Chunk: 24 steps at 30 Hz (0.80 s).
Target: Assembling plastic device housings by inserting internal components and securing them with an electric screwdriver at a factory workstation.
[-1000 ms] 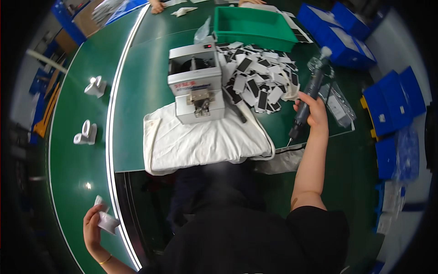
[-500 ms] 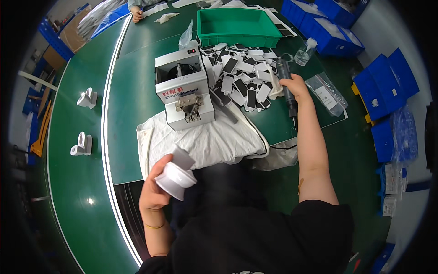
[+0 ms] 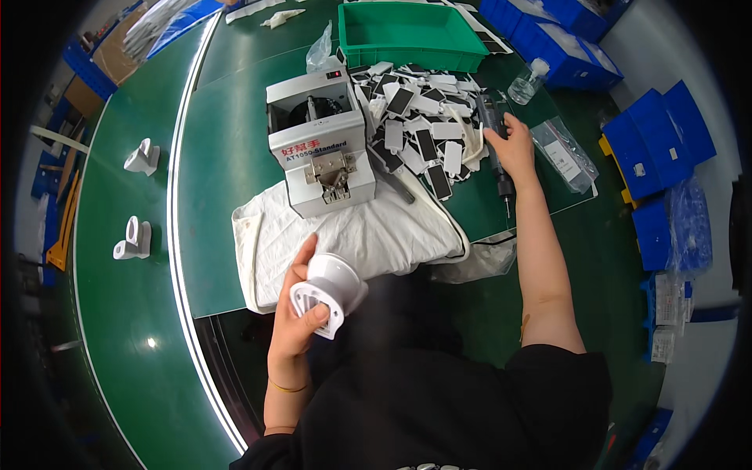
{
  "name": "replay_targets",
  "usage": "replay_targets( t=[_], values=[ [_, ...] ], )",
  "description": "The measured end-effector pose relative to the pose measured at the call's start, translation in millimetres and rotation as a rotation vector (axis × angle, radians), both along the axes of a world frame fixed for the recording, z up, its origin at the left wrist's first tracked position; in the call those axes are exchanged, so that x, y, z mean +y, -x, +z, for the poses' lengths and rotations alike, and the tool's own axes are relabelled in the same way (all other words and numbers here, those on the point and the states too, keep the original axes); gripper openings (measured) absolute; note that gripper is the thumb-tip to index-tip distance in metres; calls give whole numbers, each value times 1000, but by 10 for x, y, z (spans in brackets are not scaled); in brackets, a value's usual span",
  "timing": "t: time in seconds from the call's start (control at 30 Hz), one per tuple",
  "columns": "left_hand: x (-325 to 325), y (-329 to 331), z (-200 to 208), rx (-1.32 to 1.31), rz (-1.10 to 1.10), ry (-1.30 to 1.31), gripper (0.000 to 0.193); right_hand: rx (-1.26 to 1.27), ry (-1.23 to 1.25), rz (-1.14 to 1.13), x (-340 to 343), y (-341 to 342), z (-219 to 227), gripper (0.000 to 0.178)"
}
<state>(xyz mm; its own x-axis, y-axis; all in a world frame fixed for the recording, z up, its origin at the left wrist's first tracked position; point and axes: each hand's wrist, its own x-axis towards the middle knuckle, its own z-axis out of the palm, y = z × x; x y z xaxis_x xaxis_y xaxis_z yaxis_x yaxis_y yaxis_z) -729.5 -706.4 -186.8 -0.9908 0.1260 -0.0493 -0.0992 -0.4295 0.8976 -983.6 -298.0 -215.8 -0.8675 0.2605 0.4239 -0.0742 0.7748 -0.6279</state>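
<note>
My left hand (image 3: 296,317) grips a white plastic housing (image 3: 333,282) above the near edge of the bench. The housing is rounded and flared, and its hollow end with small holes points toward me. My thumb presses at that end. At the right, an electric screwdriver (image 3: 493,133) lies on the bench with its bit toward me. My right hand (image 3: 515,149) is just beside its body, thumb and fingers apart, the thumb at or touching the tool. A grey screw feeder machine (image 3: 317,137) stands on a white cloth (image 3: 337,235) ahead of my left hand.
Many flat white-and-black pieces (image 3: 427,145) lie heaped beside the machine, before a green bin (image 3: 411,59). Two white housings (image 3: 142,157) stand on the left bench. A clear bottle (image 3: 526,82), plastic bag (image 3: 562,157) and blue bins (image 3: 658,149) are at the right.
My left hand has moved up and right and turned the housing, so its hollow end faces me. My right hand's fingers have loosened from the screwdriver. The person's hand at the far left has mostly left view.
</note>
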Motion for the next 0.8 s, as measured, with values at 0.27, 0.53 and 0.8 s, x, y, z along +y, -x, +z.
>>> replay_targets(
  t=[0.27,0.53,0.8],
  values=[
    [222,88,250,-87,124,-58,71,-332,-262,176,-1196,-913,455,40],
    [204,75,176,-153,67,-37,77,-232,-175,114,-1244,-944,253,41],
    [89,-2,150,166,-58,292,113,-147,633,611,-1807,-1519,933,48]
  ],
)
